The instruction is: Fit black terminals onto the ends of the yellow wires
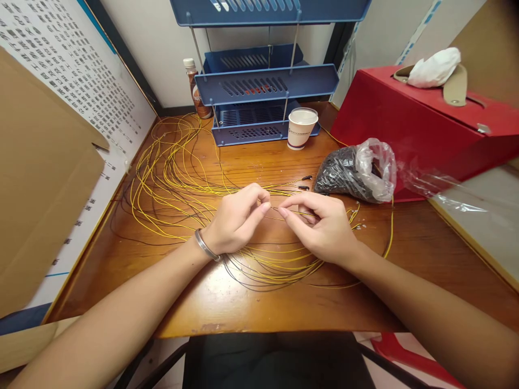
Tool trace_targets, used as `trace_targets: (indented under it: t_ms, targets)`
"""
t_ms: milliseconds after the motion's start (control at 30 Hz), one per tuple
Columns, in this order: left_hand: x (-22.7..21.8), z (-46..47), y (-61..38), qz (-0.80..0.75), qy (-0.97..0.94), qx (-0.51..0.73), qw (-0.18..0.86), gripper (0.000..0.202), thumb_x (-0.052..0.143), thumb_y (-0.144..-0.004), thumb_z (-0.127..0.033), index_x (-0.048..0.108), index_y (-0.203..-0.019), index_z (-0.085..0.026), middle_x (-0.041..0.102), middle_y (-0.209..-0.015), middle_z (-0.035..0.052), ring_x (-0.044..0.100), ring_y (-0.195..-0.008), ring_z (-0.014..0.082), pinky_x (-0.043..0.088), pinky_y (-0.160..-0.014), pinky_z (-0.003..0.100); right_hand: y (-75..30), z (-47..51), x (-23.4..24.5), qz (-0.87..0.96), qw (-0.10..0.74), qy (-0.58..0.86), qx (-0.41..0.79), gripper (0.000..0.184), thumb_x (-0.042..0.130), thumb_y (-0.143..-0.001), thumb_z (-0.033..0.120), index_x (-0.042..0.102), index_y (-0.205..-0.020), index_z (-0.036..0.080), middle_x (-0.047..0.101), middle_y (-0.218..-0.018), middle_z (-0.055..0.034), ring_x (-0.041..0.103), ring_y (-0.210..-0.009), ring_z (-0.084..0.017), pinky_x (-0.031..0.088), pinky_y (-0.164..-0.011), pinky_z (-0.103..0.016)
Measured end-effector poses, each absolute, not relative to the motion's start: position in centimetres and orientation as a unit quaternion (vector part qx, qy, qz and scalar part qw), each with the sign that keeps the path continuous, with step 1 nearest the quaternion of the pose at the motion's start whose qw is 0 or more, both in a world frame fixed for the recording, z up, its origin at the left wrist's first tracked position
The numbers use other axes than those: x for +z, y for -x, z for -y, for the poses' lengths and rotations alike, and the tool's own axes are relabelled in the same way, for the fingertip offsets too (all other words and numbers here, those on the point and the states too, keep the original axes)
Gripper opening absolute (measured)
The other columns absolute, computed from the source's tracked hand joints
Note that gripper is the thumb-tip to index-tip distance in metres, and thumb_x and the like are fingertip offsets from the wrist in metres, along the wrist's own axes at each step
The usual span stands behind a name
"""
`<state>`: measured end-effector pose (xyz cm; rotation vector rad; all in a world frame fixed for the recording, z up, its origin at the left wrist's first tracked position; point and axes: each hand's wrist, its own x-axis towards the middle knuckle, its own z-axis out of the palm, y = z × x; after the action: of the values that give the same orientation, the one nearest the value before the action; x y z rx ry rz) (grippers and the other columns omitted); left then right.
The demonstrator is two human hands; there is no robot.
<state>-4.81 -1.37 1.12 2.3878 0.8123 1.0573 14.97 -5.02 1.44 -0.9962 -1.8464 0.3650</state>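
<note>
My left hand [243, 219], with a metal bangle at its wrist, pinches a thin wire [274, 208] between thumb and forefinger. Close beside it, my right hand [326, 227] also has thumb and forefinger closed on this wire, a short gap from the left fingertips. The very end of the wire is too small to make out. Many yellow and black wires [231, 190] lie in loose loops under and around both hands. Beyond the right hand, a few wires end in small black connectors [307, 178]. A clear plastic bag [343, 173] of small black pieces lies nearby.
A blue tiered rack [267, 86] stands at the back, with a paper cup [301, 129] before it and a brown bottle [195, 89] at its left. To the right sits a red box [365, 119] with crumpled white tissue [436, 67] on top. Cardboard [44, 183] leans at left.
</note>
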Motion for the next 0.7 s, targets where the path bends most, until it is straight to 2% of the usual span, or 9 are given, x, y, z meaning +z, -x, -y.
trace_targets:
  t_ms: [233, 433, 700]
  targets:
    - [1.18, 1.33, 5.02, -0.29, -0.864, 0.344, 0.227, 0.018, 0.041, -0.101, -0.025, 0.048, -0.086, -0.018, 0.05, -0.077, 0.0005, 0.044, -0.067, 0.0131, 0.038, -0.065, 0.029, -14.93, 5.03, 1.47, 0.769, 0.473, 0.406, 0.145, 0.009, 0.066, -0.087, 0.014, 0.072, -0.081, 0.012, 0.041, -0.053, 0.0072, 0.036, -0.047, -0.006, 0.034, -0.051, -0.023]
    - [1.55, 1.37, 4.84, -0.303, -0.853, 0.342, 0.254, 0.023, 0.042, -0.101, -0.026, 0.048, -0.08, -0.018, 0.05, -0.069, -0.0018, 0.044, -0.061, 0.0115, 0.036, -0.061, 0.027, -14.9, 5.04, 1.63, 0.767, 0.466, 0.415, 0.151, 0.009, 0.065, -0.087, 0.016, 0.071, -0.08, 0.015, 0.042, -0.051, 0.0073, 0.034, -0.046, -0.007, 0.034, -0.051, -0.024]
    - [1.34, 1.4, 4.53, -0.327, -0.808, 0.352, 0.339, 0.038, 0.043, -0.102, -0.036, 0.046, -0.069, -0.019, 0.049, -0.06, -0.0016, 0.043, -0.056, 0.0114, 0.036, -0.055, 0.026, -14.97, 5.09, 1.63, 0.756, 0.471, 0.425, 0.165, 0.009, 0.065, -0.086, 0.017, 0.071, -0.08, 0.016, 0.038, -0.05, 0.0081, 0.031, -0.045, -0.007, 0.032, -0.05, -0.025]
